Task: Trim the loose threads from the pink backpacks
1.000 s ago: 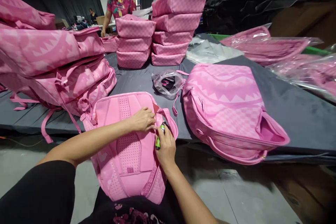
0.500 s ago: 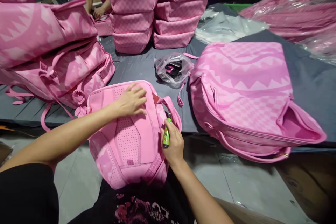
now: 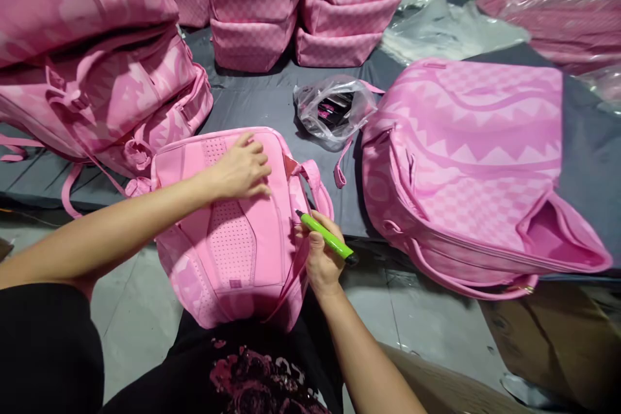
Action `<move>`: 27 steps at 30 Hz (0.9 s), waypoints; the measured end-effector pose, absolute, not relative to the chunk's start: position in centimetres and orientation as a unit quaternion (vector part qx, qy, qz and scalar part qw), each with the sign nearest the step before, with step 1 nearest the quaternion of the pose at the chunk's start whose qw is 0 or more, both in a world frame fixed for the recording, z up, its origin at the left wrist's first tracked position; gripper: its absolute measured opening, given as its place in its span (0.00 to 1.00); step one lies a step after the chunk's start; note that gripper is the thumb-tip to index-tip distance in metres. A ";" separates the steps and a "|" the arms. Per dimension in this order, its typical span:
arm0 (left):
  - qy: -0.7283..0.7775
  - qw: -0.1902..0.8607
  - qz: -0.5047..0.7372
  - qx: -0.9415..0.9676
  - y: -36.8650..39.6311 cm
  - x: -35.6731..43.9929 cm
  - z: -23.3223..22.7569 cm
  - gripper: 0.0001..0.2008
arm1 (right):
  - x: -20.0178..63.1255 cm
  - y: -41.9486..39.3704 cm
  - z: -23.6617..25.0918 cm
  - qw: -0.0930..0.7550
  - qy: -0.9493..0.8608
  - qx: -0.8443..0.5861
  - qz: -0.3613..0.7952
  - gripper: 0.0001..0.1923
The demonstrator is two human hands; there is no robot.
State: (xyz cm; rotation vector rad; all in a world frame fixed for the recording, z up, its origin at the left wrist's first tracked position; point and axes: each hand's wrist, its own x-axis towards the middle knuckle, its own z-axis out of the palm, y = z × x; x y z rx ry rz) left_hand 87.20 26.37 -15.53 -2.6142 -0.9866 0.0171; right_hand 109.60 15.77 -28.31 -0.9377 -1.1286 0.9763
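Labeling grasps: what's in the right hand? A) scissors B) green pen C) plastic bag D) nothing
B: the right hand is closed around a green pen, tip toward the backpack, while the left hand lies flat on the backpack.

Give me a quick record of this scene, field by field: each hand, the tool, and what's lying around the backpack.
left hand: flat on the back panel of the pink backpack
right hand: gripping a green marker, tip toward the backpack's shoulder strap
right of the backpack: larger pink bag, unzipped at one end
behind it: clear plastic bag with dark items
left: heap of pink backpacks
table: dark grey cover
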 end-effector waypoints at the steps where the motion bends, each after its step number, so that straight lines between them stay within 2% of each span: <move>1: -0.343 0.157 0.002 -0.926 25.5 87.6 -15.8 0.22 | 109.1 15.9 -27.5 0.641 -0.481 -0.418 0.428 0.15; 4: -0.352 0.137 -0.022 -0.926 23.0 89.2 -17.2 0.20 | 107.9 16.7 -25.9 0.626 -0.470 -0.478 0.399 0.12; 9: -0.373 0.177 -0.066 -0.908 21.1 90.1 -19.4 0.05 | 107.6 17.6 -26.3 0.597 -0.470 -0.540 0.362 0.17; 12: -0.356 0.201 -0.097 -0.907 20.8 89.9 -20.2 0.07 | 107.5 17.4 -26.6 0.586 -0.500 -0.530 0.355 0.17; 17: -0.355 0.199 -0.117 -0.906 20.7 89.6 -20.8 0.09 | 107.3 17.4 -26.2 0.561 -0.568 -0.537 0.273 0.14; 27: -0.334 0.245 -0.167 -0.895 20.0 89.7 -20.9 0.14 | 107.1 17.8 -25.5 0.522 -0.632 -0.541 0.188 0.19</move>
